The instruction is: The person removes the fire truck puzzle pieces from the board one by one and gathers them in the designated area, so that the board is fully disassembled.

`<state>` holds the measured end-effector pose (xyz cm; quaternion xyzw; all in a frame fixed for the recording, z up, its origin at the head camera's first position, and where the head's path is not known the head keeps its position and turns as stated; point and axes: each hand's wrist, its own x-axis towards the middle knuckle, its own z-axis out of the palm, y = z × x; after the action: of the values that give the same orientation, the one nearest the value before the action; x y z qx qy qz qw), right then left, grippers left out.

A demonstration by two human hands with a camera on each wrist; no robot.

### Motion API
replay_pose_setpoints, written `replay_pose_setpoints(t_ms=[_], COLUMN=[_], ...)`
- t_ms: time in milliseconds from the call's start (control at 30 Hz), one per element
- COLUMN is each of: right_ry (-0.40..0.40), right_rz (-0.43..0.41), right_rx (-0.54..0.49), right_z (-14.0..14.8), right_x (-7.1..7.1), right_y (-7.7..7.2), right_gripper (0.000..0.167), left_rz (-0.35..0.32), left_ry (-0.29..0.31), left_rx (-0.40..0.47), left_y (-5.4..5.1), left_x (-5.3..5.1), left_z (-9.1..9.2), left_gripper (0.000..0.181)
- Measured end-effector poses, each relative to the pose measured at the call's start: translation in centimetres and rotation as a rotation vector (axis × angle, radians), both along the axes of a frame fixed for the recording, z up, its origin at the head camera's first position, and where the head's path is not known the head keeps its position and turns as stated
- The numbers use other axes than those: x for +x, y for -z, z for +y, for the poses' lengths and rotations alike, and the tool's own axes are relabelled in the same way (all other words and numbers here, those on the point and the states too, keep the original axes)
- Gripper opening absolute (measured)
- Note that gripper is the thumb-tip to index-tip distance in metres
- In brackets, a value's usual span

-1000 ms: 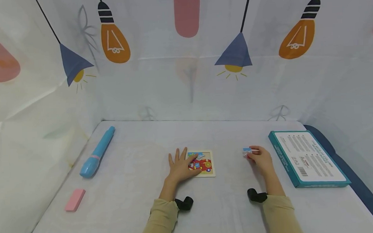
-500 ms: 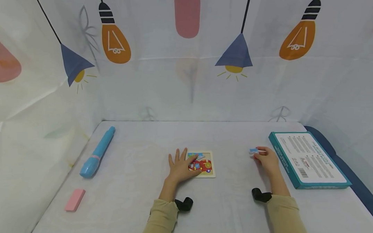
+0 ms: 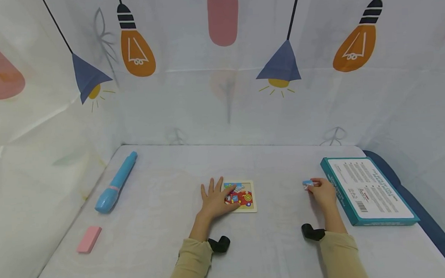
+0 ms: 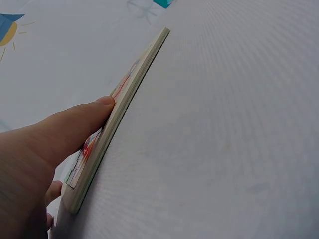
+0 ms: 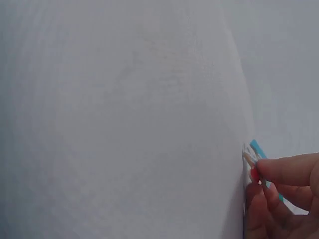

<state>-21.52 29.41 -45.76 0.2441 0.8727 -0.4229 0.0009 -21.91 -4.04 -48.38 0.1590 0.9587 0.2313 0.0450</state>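
The left hand (image 3: 212, 201) is spreading its fingers, and its thumb and forefinger are resting across the picture puzzle (image 3: 245, 197), which is lying flat on the white bench (image 3: 167, 245). The puzzle is showing a red truck and is reaching out to the right of those fingers; its far right corner is looking pale, perhaps bare board. In the left wrist view the thumb tip is pressing at the puzzle's near edge.

Well to the right, the right hand (image 3: 324, 192) is pinching a small puzzle piece (image 3: 307, 183) between thumb and fingers. The piece is poking out on the left side of the fingertips, its blue edge facing away; whether it is touching the bench is hard to tell. The flat box (image 3: 370, 190) is lying just right of those fingers.

Far to the left of the left fingers, a blue wand (image 3: 116, 183) is lying, and a pink block (image 3: 89, 239) is sitting nearer the person.

The step in hand seems to be handling the loose piece while steadying the puzzle. The next move is probably calling for a sure pinch, with the left fingers bracing the puzzle.
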Motion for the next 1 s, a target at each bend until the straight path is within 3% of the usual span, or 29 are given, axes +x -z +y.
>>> replay_pose_setpoints(t_ms=[200, 433, 733, 1000], right_ry=[-0.036, -0.037, -0.005, -0.032], right_rz=[-0.024, -0.026, 0.128, 0.188], right_rx=[0.191, 0.263, 0.190, 0.094], right_z=[-0.2, -0.6, -2.2, -4.5], right_x=[-0.2, -0.6, -0.4, -0.2], right_y=[-0.2, -0.4, -0.3, -0.7], right_gripper=[0.041, 0.046, 0.035, 0.034], left_rz=[0.001, 0.003, 0.010, 0.026], left_ry=[-0.004, -0.009, -0.001, -0.012], left_rx=[0.001, -0.013, -0.014, 0.001], left_y=[0.1, 0.2, 0.2, 0.4], left_x=[0.0, -0.1, 0.1, 0.1], left_z=[0.0, -0.1, -0.1, 0.0], left_gripper=[0.066, 0.065, 0.071, 0.078])
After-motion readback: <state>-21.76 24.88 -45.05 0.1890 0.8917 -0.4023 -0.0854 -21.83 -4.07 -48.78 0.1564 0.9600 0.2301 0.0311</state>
